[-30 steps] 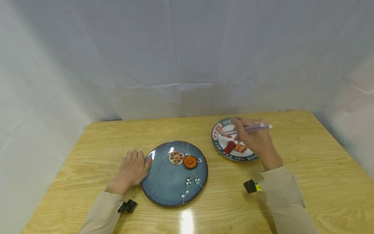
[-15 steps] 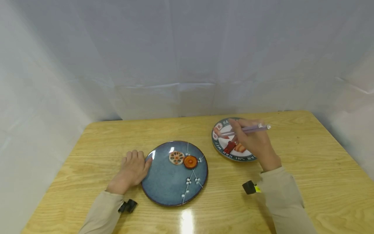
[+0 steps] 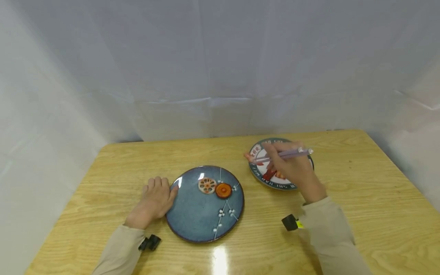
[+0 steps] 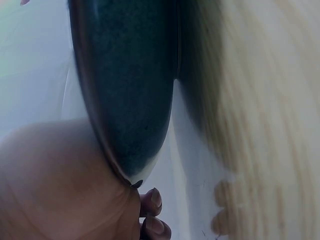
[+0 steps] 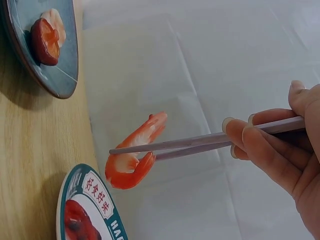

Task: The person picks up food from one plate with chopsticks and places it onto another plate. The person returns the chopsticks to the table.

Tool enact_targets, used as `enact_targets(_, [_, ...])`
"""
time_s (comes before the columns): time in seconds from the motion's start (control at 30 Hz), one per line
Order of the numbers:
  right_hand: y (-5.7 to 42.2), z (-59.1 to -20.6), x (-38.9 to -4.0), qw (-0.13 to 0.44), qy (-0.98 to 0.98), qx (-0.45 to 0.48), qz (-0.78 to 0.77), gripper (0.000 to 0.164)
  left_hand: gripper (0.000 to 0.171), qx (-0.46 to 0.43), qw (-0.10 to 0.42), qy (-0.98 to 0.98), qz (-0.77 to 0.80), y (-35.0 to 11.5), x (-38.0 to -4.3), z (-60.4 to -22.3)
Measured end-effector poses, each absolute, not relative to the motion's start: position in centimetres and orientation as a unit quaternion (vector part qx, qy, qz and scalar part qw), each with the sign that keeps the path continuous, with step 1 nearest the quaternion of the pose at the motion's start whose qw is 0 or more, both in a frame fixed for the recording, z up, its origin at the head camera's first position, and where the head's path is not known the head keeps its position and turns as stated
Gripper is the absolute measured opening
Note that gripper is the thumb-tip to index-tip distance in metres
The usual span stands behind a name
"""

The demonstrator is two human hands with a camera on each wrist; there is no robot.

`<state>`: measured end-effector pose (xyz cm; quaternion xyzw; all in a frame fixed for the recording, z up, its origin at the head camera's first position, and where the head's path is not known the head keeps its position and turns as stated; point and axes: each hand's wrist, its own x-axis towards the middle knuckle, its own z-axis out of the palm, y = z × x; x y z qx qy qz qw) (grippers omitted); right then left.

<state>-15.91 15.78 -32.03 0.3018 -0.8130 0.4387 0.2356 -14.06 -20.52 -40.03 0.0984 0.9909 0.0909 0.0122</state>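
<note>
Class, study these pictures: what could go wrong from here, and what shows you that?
The shrimp might slip, since its curved body is held off the table only between the slim chopsticks in the right hand.

The left hand touches the rim of the blue plate, so a careless push could shift it.

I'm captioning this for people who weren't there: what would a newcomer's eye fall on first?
Probably the bright orange-and-white shrimp, pinched in pale purple chopsticks held by the right hand and raised clear of the smaller lettered plate. Next, perhaps, the large blue plate to its left, with a lotus-root slice and a round orange-brown piece towards its far side and the left hand at its left rim.
</note>
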Motion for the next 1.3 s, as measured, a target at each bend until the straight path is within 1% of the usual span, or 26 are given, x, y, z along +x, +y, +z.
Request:
enact_targets(0.17, [15.5, -32.1, -15.9, 0.241, -0.804, 0.319, 0.441, 0.020, 0.035, 0.097, 0.000, 0.991, 0.089, -20.5, -14.1, -40.1])
enact_targets(0.47, [14.8, -32.0, -15.8, 0.234, -0.798, 0.334, 0.444, 0.017, 0.035, 0.098, -0.007, 0.991, 0.095, -20.7, -14.1, -40.3])
enact_targets(0.77, [14.4, -32.0, -16.0, 0.263, -0.788, 0.351, 0.431, 0.019, 0.034, 0.098, -0.006, 0.990, 0.097, -20.8, -13.9, -40.3])
enact_targets(0.97, [14.0, -32.2, -15.8, 0.256, -0.791, 0.348, 0.433, 0.025, 0.035, 0.100, 0.000, 0.990, 0.096, -20.6, -14.0, -40.2])
enact_targets(1.2, [13.4, -32.3, -15.8, 0.260, -0.772, 0.371, 0.445, 0.023, 0.035, 0.097, 0.005, 0.991, 0.093, -20.5, -14.1, -40.2])
enact_targets(1.3, [13.0, -32.4, -15.9, 0.254, -0.772, 0.364, 0.455, 0.022, 0.035, 0.096, 0.009, 0.991, 0.092, -20.6, -14.3, -40.0])
